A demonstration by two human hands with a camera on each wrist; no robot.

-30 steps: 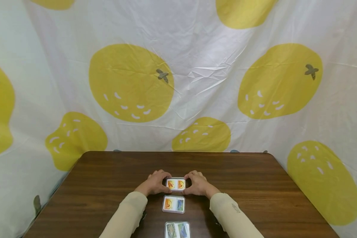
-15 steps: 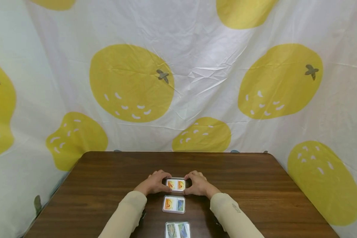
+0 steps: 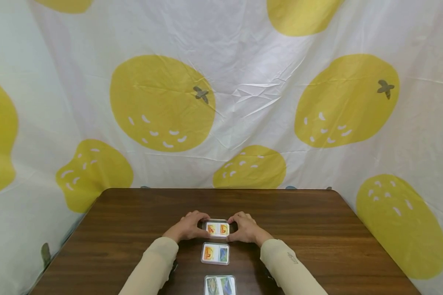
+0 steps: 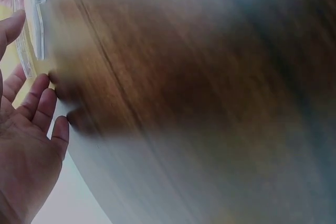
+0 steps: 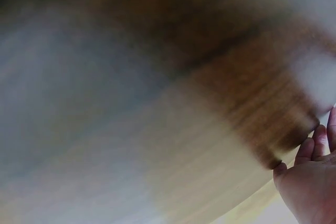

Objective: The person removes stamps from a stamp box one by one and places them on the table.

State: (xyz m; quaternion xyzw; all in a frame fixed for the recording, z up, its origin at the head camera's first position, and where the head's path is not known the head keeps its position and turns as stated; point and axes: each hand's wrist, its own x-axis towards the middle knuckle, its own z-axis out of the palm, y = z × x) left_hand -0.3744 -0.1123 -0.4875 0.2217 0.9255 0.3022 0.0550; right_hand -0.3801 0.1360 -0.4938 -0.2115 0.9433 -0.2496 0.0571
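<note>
Two small pictures with orange designs on white lie side by side in a clear plastic case (image 3: 217, 229) on the table. My left hand (image 3: 188, 226) grips the case at its left end, thumb on the near corner and a finger on the far one. At the right end my right hand (image 3: 245, 228) holds it the same way, thumb and fingers bent round the corners. In the left wrist view, clear plastic edges (image 4: 38, 32) show by the thumb, the other fingers (image 4: 44, 109) touching the table. In the right wrist view the case is hidden.
Nearer to me lies a second clear case (image 3: 215, 253) with one orange and one blue picture. A third case (image 3: 220, 285) with green and blue pictures is cut off by the frame's bottom. A fruit-print cloth (image 3: 243, 123) hangs behind the brown wooden table (image 3: 299, 213).
My left hand has shifted slightly left, and the case's clear left edge shows farther left than before. My right hand and the other two cases stay about where they were.
</note>
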